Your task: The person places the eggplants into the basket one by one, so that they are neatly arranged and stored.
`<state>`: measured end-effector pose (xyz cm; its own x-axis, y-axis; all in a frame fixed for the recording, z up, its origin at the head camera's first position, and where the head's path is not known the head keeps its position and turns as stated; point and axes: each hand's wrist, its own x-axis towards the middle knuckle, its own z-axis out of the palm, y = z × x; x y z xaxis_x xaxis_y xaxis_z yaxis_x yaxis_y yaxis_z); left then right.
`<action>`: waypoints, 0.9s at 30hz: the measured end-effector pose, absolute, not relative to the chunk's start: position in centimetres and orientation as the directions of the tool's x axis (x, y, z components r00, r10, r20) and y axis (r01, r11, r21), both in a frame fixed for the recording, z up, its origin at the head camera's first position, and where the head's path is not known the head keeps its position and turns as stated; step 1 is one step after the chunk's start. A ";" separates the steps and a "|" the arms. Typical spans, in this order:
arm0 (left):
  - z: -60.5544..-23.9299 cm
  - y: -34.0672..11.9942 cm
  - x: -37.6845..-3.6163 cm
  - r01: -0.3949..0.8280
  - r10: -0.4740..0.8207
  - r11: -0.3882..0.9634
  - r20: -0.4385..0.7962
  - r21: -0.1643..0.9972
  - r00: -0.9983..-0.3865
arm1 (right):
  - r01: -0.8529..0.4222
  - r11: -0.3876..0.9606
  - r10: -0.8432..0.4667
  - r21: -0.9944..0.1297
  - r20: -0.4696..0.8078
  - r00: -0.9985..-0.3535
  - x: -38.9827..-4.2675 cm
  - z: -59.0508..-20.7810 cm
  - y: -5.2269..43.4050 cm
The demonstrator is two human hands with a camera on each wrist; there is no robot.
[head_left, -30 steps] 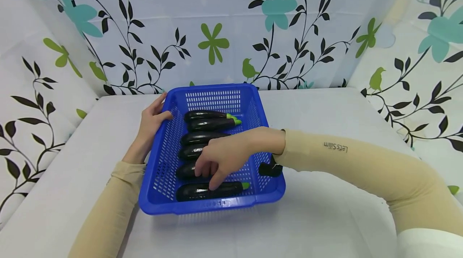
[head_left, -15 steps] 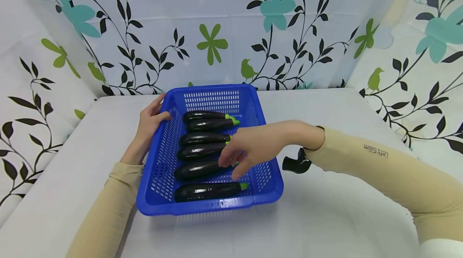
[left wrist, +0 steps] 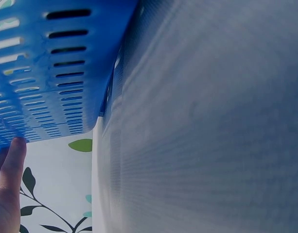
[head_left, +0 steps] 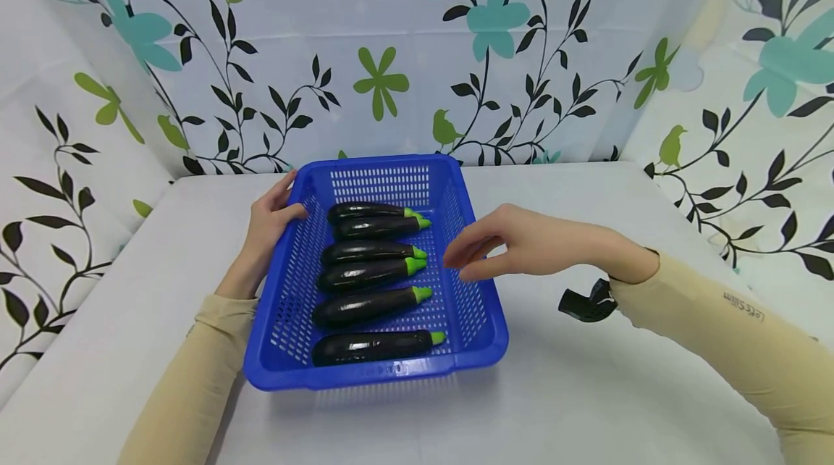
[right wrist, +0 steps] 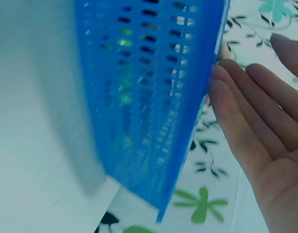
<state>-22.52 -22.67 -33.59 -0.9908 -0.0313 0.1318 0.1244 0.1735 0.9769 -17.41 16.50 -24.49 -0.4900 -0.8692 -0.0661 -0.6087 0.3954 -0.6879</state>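
A blue slotted basket (head_left: 374, 376) sits on the white table (head_left: 586, 392) and holds several dark eggplants with green stems, lying side by side. The nearest eggplant (head_left: 368, 346) lies along the front wall, another eggplant (head_left: 361, 306) just behind it. My left hand (head_left: 263, 229) holds the basket's left rim, thumb hooked over the edge; in the left wrist view a fingertip (left wrist: 12, 160) touches the basket wall (left wrist: 56, 63). My right hand (head_left: 502, 244) hovers over the right rim, fingers loosely extended, holding nothing. The right wrist view shows its fingers (right wrist: 255, 121) beside the basket's outer wall (right wrist: 153, 97).
Floral-patterned cloth walls (head_left: 391, 52) close in the table at the back and on both sides. A black wrist mount (head_left: 583, 302) hangs under my right forearm. Bare white tabletop lies right of and in front of the basket.
My right hand has lifted off the nearest eggplants and drawn back to the right, out of the basket. The eggplants and my left hand stay where they were.
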 end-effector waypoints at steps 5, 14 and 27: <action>-33.6 -22.9 -22.6 0.122 -0.035 0.170 0.129 0.978 -0.991 | -0.564 0.403 -0.816 -0.721 -0.004 -0.578 -17.6 -25.5 19.3; -33.4 -23.0 -22.5 0.130 -0.033 0.173 0.137 0.976 -0.990 | -0.486 0.454 -0.728 -0.747 0.004 -0.685 -17.4 -26.8 23.1; -33.3 -23.2 -22.1 0.111 -0.034 0.312 0.127 0.944 -0.991 | -0.483 0.643 -0.493 -0.595 0.162 -0.855 -17.1 -29.8 27.2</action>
<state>-22.09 -23.21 -33.27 -0.9913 -0.0340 0.1274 0.1106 0.3122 0.9436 -17.15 27.22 -29.77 -0.8550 -0.4927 0.1618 -0.4829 0.6426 -0.5948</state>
